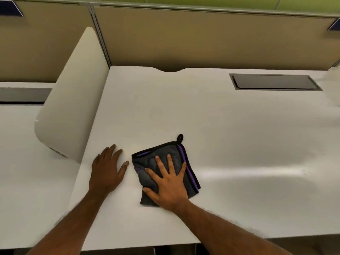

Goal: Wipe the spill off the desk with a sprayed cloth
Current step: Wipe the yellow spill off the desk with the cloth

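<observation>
In the head view, the right hand [170,183] lay flat with fingers spread on the folded grey cloth [165,169] near the table [239,126] front edge, its grip open, clamping nothing. The left hand [108,168] rested open just beside it. No spill was clearly visible, perhaps glare; pressing unevenly could bunch the cloth and smear
</observation>
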`<action>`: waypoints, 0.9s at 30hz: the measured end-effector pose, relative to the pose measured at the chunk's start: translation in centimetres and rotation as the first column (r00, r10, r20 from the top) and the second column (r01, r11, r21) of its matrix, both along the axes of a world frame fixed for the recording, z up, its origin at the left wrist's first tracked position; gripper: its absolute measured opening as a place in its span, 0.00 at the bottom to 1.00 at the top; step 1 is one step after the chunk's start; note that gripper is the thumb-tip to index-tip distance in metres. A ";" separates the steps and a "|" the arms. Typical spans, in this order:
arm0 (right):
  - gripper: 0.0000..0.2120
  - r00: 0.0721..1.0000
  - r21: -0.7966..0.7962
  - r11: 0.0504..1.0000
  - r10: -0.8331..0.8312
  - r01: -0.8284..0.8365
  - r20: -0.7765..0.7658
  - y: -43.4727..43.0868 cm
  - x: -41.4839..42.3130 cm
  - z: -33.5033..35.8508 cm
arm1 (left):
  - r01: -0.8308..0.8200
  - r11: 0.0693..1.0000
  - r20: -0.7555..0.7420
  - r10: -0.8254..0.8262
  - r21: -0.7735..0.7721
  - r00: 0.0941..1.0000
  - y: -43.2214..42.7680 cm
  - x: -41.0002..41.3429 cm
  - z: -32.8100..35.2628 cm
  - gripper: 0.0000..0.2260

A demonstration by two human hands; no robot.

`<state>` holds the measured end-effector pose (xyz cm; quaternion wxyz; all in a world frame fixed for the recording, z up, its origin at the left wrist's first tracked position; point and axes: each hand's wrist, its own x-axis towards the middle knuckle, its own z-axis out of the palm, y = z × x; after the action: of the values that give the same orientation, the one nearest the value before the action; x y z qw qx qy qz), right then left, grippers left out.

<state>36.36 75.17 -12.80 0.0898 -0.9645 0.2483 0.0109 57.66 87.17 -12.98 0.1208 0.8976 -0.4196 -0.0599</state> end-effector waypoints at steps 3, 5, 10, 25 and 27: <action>0.31 1.000 0.012 1.000 -0.008 0.009 -0.013 -1.1 2.5 0.0 | 0.011 1.000 -0.006 -0.011 -0.009 1.000 -0.9 0.9 0.0 0.31; 0.30 1.000 0.021 0.999 -0.024 0.024 -0.015 -2.1 4.2 0.1 | 0.017 1.000 -0.011 -0.017 -0.013 1.000 -1.5 1.4 0.0 0.31; 0.31 0.998 0.033 0.998 -0.050 0.051 -0.041 -5.2 8.1 0.5 | 0.023 0.999 -0.035 -0.025 -0.046 0.999 -3.4 3.3 -0.2 0.31; 0.31 0.988 0.031 0.989 -0.144 0.146 -0.059 -15.7 18.4 0.3 | 0.062 0.995 -0.038 -0.065 -0.081 0.997 -11.5 8.2 -0.9 0.30; 0.31 0.988 0.028 0.988 -0.148 0.150 -0.053 -17.3 19.7 0.2 | 0.056 0.994 -0.031 -0.060 -0.094 0.998 -12.8 9.1 -1.0 0.30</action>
<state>56.10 57.91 -12.61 0.0992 -0.9411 0.3217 0.0327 66.72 74.41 -14.00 0.1678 0.8774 -0.4457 -0.0590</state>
